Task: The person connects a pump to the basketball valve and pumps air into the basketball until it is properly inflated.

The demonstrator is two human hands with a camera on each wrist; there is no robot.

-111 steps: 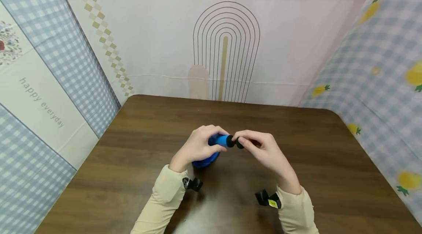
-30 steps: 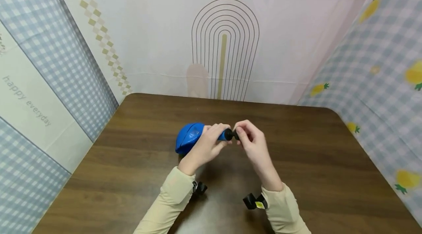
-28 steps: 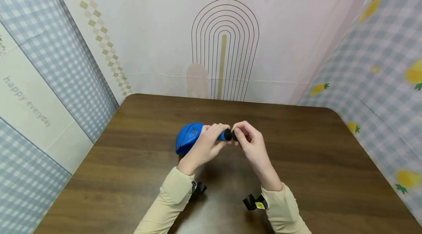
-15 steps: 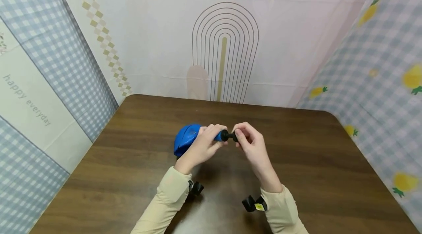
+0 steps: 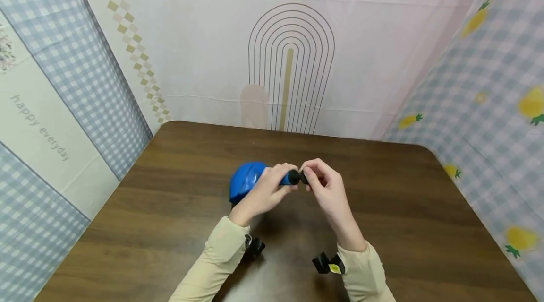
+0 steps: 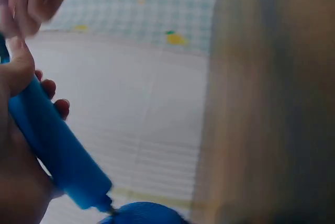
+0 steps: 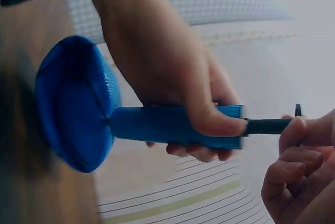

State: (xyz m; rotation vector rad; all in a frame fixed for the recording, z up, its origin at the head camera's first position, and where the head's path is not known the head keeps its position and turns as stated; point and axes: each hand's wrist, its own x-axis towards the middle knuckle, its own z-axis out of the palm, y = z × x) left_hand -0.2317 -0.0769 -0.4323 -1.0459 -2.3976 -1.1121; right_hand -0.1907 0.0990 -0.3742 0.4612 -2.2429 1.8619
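A blue hand pump (image 7: 152,124) lies roughly level above the table, its needle end joined to a dented, half-flat blue ball (image 7: 78,109). My left hand (image 5: 264,192) grips the pump barrel, thumb along it near the black cap (image 5: 293,176). At the other end, my right hand (image 5: 326,186) pinches the black plunger handle (image 5: 303,177) between thumb and fingers. In the right wrist view a short length of dark plunger rod (image 7: 267,126) shows between barrel and fingers. The left wrist view has the barrel slanting toward the ball's top (image 6: 149,214); there the right hand is blurred.
A brown wooden table (image 5: 191,165) spreads beneath both hands. Behind it hangs a pale patterned cloth (image 5: 204,56), with blue checked cloths (image 5: 488,151) at the sides. Black wrist cameras (image 5: 255,246) sit at the sleeve cuffs.
The ball has swung from below my left hand to its left. The plunger handle has moved out from and back against the pump's cap, close to it now in the head view.
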